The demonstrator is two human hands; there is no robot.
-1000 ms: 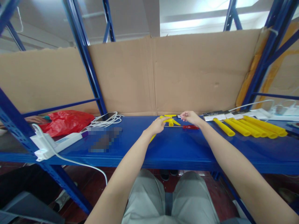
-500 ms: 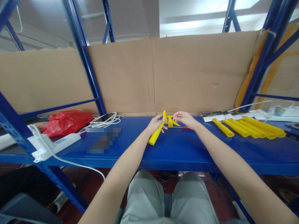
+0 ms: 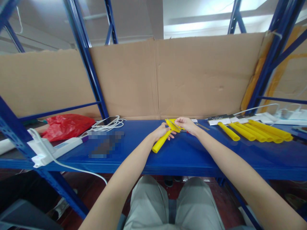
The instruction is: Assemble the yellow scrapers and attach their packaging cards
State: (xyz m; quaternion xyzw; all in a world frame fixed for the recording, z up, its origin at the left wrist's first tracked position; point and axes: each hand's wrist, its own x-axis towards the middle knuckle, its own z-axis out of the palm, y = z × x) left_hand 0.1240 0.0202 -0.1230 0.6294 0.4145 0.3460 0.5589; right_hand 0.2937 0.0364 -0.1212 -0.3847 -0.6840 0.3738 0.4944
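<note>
My left hand (image 3: 163, 131) is wrapped round a yellow handled tool (image 3: 161, 142), whose round handle slants down to the left. The tool's wider yellow head (image 3: 173, 125) points up and right, toward my right hand. My right hand (image 3: 186, 124) has its fingertips pinched together at that head; whatever they hold is too small to make out. Another yellow piece lies partly hidden behind the hands. A thin flat strip (image 3: 202, 126) rests on the blue shelf just right of my right hand.
Several yellow-handled tools (image 3: 261, 131) lie in a row at the right. At the left are a red plastic bag (image 3: 68, 126), coiled white cables (image 3: 107, 124) and a white power strip (image 3: 64, 148). Cardboard (image 3: 192, 76) stands along the back of the blue shelf (image 3: 134, 143).
The tool in my left hand has turned, so its wide head now shows near my right hand. My right hand has shifted slightly left and down, and the thin strip has come into view.
</note>
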